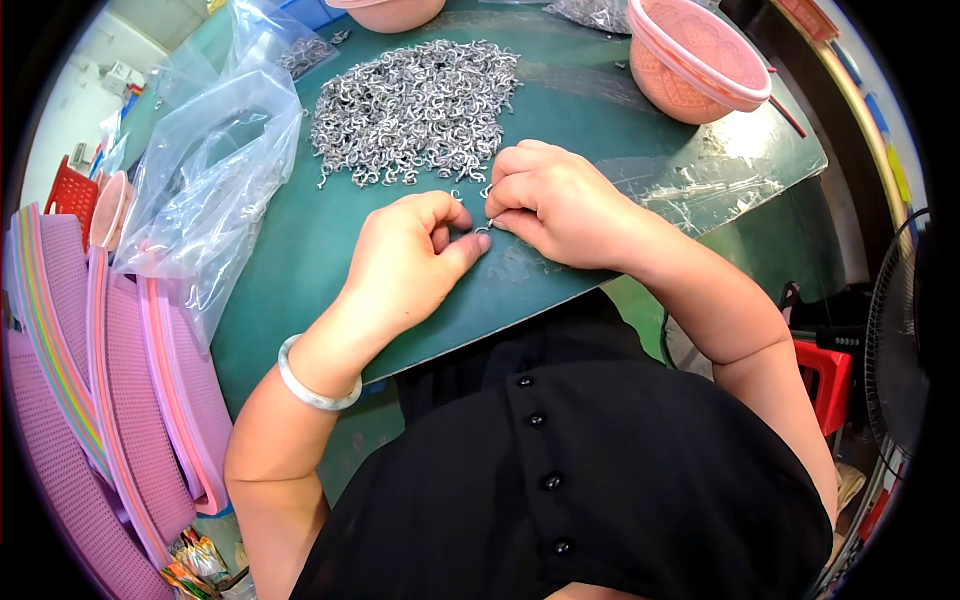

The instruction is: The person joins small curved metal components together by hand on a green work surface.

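Pinching a small silver metal ring between them, the left hand and the right hand meet just above the green table. The left hand's thumb and curled forefinger close on the ring from one side; the right hand's fingertips close on it from the other, so both hands are clamped on the one piece. Whether a second piece is being joined to it cannot be told, since the part is tiny and half hidden by the fingers.

Just beyond the right hand's knuckles lie a few loose hooks, and past those spreads the heap of silver hooks. Farther from the left hand, toward its outer side, sits a crumpled clear plastic bag; beyond the right hand stands a pink plastic basket. A pale bangle circles the left wrist.

Likely faults, as a judgement: the ring may slip from so slight a fingertip hold and drop onto the table or off its near edge into the lap, because the hands work close to that edge. A dropped piece near the heap would be hard to tell from the rest. A sweep of the right hand could also scatter the loose hooks.
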Demonstrator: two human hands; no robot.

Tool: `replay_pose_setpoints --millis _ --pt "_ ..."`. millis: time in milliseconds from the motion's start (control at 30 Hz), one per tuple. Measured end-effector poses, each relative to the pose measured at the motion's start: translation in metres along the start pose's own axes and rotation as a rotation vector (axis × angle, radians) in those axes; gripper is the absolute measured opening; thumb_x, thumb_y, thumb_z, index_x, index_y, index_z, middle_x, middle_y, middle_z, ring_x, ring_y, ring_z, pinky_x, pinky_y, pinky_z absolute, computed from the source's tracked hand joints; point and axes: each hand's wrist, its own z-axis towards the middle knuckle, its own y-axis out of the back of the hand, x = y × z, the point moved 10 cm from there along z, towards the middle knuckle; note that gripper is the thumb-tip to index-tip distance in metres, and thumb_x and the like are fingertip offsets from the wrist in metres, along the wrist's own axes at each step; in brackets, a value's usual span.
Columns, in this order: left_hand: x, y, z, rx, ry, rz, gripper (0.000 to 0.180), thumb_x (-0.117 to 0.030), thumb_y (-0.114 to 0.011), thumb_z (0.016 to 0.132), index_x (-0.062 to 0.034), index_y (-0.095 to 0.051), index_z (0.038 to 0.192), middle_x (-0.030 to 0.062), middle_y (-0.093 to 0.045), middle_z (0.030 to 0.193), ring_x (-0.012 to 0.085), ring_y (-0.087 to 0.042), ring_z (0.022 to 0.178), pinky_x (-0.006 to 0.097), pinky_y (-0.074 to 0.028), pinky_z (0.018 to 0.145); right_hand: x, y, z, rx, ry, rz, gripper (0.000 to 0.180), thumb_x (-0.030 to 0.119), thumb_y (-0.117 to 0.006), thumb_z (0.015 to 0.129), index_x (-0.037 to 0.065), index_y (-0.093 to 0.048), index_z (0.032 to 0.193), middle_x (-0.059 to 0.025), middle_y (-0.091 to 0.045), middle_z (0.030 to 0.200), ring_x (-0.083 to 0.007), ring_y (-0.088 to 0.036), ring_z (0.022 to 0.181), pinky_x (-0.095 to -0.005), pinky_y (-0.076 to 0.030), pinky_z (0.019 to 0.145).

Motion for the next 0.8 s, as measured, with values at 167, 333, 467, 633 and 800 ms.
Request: replay_pose_setpoints --millis 167,333,467,633,800 --pt "-0.013 -0.001 0.0 -0.07 -0.136 0.107 0.011 -0.006 -0.067 0.074 -0.0008 -0.058 0.077 0.003 -0.05 0.063 0.0099 -0.045 0.055 0.025 -0.039 0.051 -0.008 0.007 -0.004 -0.033 -0.046 0.216 0.009 0.001 -0.063 0.071 0.001 -0.062 0.08 -0.0081 -0.056 0.081 -0.0228 -0.055 0.077 -0.0302 -0.045 0.066" --pt "-0.019 0.003 -0.004 -0.14 -0.246 0.123 0.007 -0.003 -0.063 0.076 -0.0007 -0.056 0.077 0.0035 -0.052 0.069 0.0103 -0.046 0.057 0.025 -0.039 0.053 -0.009 0.013 -0.007 -0.061 -0.058 0.352 0.008 0.001 -0.063 0.073 0.0 -0.061 0.08 -0.0068 -0.056 0.081 -0.018 -0.055 0.073 -0.0271 -0.044 0.063" --pt "-0.006 0.005 -0.002 -0.101 -0.178 -0.116 0.007 -0.007 -0.058 0.083 -0.0022 -0.054 0.08 0.0004 -0.052 0.073 0.0081 -0.046 0.06 0.022 -0.038 0.054 -0.013 0.014 -0.007 -0.09 -0.131 0.472 0.007 0.002 -0.063 0.073 0.002 -0.061 0.079 -0.0063 -0.056 0.079 -0.0186 -0.054 0.073 -0.0283 -0.044 0.064" --pt "0.005 -0.019 0.002 0.193 0.064 -1.005 0.008 -0.013 -0.05 0.09 -0.005 -0.052 0.09 0.0022 -0.055 0.078 0.0095 -0.048 0.065 0.022 -0.04 0.06 -0.014 0.017 -0.007 -0.111 -0.133 0.515 0.006 0.001 -0.062 0.077 0.0 -0.06 0.082 -0.0044 -0.056 0.082 -0.0124 -0.053 0.075 -0.0248 -0.042 0.067" --pt "-0.001 -0.025 0.0 0.369 0.131 -1.414 0.011 -0.016 -0.048 0.091 -0.0051 -0.052 0.09 0.0039 -0.055 0.081 0.0093 -0.048 0.067 0.022 -0.039 0.059 -0.007 0.022 -0.004 -0.162 -0.105 0.514 0.005 0.0 -0.062 0.077 0.001 -0.06 0.082 -0.0051 -0.055 0.082 -0.0137 -0.053 0.075 -0.0252 -0.043 0.069"
